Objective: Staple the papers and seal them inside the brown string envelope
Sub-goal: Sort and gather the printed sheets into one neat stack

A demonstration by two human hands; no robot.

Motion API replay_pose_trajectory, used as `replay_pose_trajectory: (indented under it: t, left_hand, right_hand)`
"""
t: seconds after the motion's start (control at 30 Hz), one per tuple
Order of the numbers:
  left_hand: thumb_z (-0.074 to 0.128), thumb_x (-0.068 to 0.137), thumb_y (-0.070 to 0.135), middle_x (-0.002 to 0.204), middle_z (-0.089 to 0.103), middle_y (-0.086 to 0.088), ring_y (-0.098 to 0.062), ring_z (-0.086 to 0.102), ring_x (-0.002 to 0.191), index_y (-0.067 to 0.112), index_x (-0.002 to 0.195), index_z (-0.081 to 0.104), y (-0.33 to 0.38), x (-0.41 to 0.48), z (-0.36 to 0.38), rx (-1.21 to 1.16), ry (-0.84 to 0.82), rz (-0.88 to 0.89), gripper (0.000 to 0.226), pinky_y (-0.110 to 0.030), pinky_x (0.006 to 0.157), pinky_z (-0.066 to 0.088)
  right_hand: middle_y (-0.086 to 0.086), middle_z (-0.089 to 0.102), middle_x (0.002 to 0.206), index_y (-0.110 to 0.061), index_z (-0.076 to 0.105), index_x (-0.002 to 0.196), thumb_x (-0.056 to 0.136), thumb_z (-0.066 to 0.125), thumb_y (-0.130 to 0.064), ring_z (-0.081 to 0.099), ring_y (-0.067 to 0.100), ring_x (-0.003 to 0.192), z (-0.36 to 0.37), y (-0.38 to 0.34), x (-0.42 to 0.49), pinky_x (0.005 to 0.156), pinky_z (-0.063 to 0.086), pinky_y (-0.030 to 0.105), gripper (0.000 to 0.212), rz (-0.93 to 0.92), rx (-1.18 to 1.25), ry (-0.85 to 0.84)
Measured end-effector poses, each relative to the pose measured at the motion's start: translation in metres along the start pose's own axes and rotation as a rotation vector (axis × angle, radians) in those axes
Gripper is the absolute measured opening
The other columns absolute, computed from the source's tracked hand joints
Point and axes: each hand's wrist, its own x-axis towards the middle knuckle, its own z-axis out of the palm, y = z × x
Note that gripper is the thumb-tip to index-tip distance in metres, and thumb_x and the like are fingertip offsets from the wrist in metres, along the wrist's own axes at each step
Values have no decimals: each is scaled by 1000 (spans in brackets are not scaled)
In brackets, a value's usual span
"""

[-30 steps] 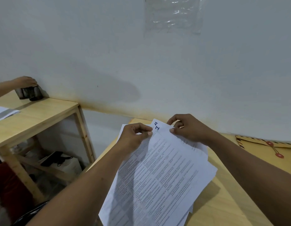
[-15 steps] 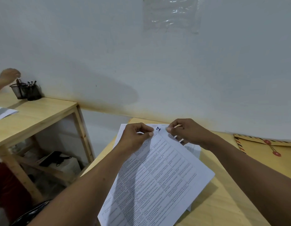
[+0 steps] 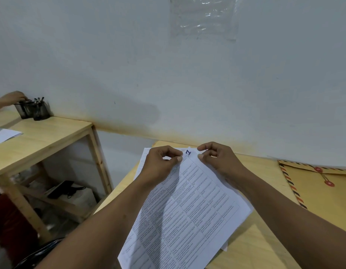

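Pinching the top edge of the papers (image 3: 187, 206), the left hand (image 3: 160, 166) and right hand (image 3: 218, 162) hold it with curled thumbs and forefingers. The stack lies on the table (image 3: 255, 249), the envelope (image 3: 327, 193) flat, well right of it.

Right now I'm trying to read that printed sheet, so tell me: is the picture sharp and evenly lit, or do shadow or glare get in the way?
Head view: print on the papers is too small and soft to read; only the blue handwritten mark stands out. Head view again: a forearm shadow darkens their left part; glare streaks the plastic sheet on the wall.
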Motion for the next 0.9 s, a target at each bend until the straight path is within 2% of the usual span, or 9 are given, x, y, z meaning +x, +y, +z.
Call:
replay_pose_trajectory:
  t: [0.1, 0.2, 0.37, 0.43, 0.57, 0.63, 0.7, 0.8, 0.9]
  left_hand:
    - [77, 90, 14, 96, 78, 10, -11, 72, 92, 20, 90, 81, 1, 0, 0, 35, 13, -1, 7, -24, 83, 54]
    - [78, 89, 16, 96, 78, 11, -9, 72, 93, 22, 90, 82, -1, 0, -1, 43, 24, -7, 7, -22, 77, 50]
    - [83, 85, 22, 97, 77, 17, -2, 70, 96, 24, 90, 82, 0, 0, -8, 28, 12, -51, 5, -26, 84, 52]
    - [83, 84, 20, 93, 79, 13, 0, 71, 90, 21, 90, 82, 2, 0, -11, -1, -5, -78, 6, -25, 83, 53]
    - [83, 84, 12, 90, 80, -5, -8, 72, 79, 13, 92, 81, 5, -2, -12, -94, -39, -130, 8, -30, 83, 58]
    - [83, 84, 13, 92, 80, -6, -12, 73, 83, 15, 91, 82, 6, -2, -12, -99, -32, -128, 7, -33, 86, 58]
    - [83, 84, 15, 91, 80, -2, -8, 71, 81, 17, 89, 82, 6, -2, -12, -74, -18, -98, 6, -31, 82, 56]
    - [82, 85, 15, 89, 79, 3, 1, 69, 76, 18, 87, 82, 4, -3, -10, -40, 2, -67, 4, -26, 76, 53]
    - [82, 85, 14, 88, 79, 4, 2, 69, 76, 18, 86, 81, 4, -2, -8, -25, -2, -59, 4, -25, 76, 51]
  right_hand:
    - [-7, 68, 72, -20, 73, 99, 89, 74, -14, 60, 7, 77, 3, -1, -3, 86, 48, 31, 12, -11, 25, -10]
    - [-3, 69, 75, -18, 73, 100, 88, 77, -12, 62, 5, 79, 5, -3, -4, 84, 48, 28, 14, -39, 17, -16]
    - [1, 71, 81, -22, 74, 98, 88, 76, -12, 63, 9, 79, 5, -4, -5, 82, 50, 32, 14, -69, 3, -17]
    - [3, 72, 82, -23, 74, 97, 88, 76, -13, 64, 9, 80, 6, -3, -5, 84, 49, 34, 14, -75, -8, -18]
    - [0, 72, 82, -25, 75, 98, 89, 73, -13, 63, 8, 80, 8, 0, -4, 85, 49, 33, 15, -81, -45, -25]
    - [7, 75, 85, -24, 76, 99, 90, 71, -13, 63, 8, 79, 8, -1, -4, 85, 49, 32, 15, -80, -62, -18]
    - [10, 76, 88, -23, 76, 99, 91, 69, -12, 64, 9, 79, 10, -2, -5, 87, 51, 34, 15, -79, -81, -8]
    - [6, 77, 83, -23, 75, 101, 92, 67, -12, 65, 7, 83, 11, -3, -4, 86, 50, 31, 16, -85, -128, 9]
    - [-5, 74, 73, -22, 73, 105, 92, 68, -12, 65, 5, 82, 13, -2, -2, 81, 47, 25, 17, -70, -137, 9]
